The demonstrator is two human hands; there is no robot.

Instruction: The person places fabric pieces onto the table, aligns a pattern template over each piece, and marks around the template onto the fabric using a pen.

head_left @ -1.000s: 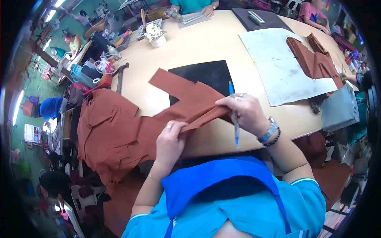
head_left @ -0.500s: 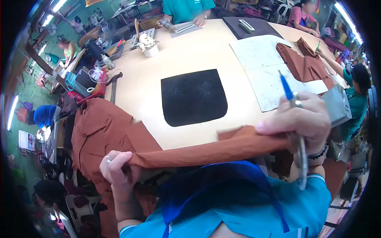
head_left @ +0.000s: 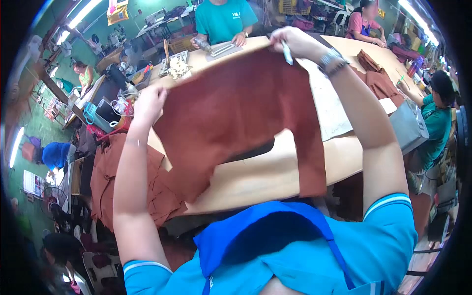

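Note:
A large reddish-brown leather piece (head_left: pixel 236 103) hangs stretched between my two hands, raised over the table, with a cut-out along its lower edge. My left hand (head_left: pixel 150 105) is closed on its upper left corner. At the upper right corner, my right hand (head_left: pixel 297 43) pinches the leather and also keeps a pen (head_left: pixel 286 53) between its fingers. Behind the leather, only the lower edge of a black rounded panel (head_left: pixel 255 150) shows; the rest is hidden.
Brown leather pieces (head_left: pixel 125 182) are heaped at the table's left edge. White pattern sheets (head_left: pixel 328 105) lie to the right, near a grey metal box (head_left: pixel 409 127). Across the table (head_left: pixel 260 177) stands a person in a teal shirt (head_left: pixel 225 22); another person (head_left: pixel 437 108) works at right.
Both hands have risen and moved forward. The leather, a narrow folded strip before, now hangs spread open and covers most of the black panel.

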